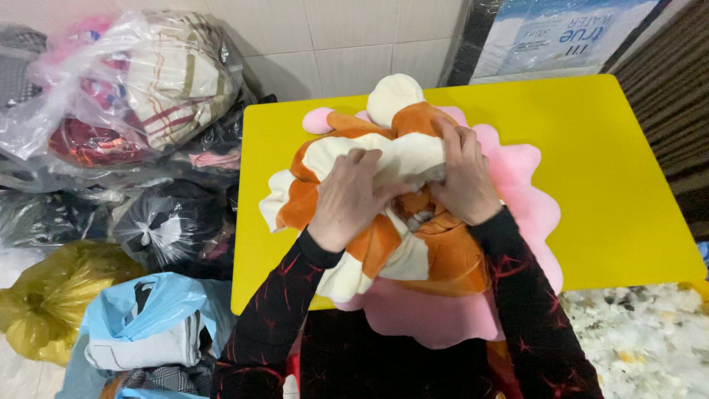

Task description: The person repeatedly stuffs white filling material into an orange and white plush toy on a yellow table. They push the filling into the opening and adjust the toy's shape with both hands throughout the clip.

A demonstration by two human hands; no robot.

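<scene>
Both hands are buried in the same plush toy here. Left hand (353,193) has its grip pressed together on a bunch of the cream fabric, fingers curled down into it. Right hand (464,177) is doing the same from the other side, grip pinching the cream and orange fabric right where the two hands meet (there's a small opening between them with some greyish stuffing showing, hard to make out more). The orange and cream plush toy (413,251) sits on a pink plush piece (528,199) with a wavy edge, and both lie on the yellow bench (613,162), near its front edge, with the pink part hanging over toward the person. Sleeves are black with red streaks.

Off to the left of the bench there's a heap of bags: a clear plastic bag (148,81) stuffed with striped fabric, a black bag (166,229), a yellow bag (52,295) and a light blue bag (140,318). Loose white stuffing (642,340) lies on the floor at the right
</scene>
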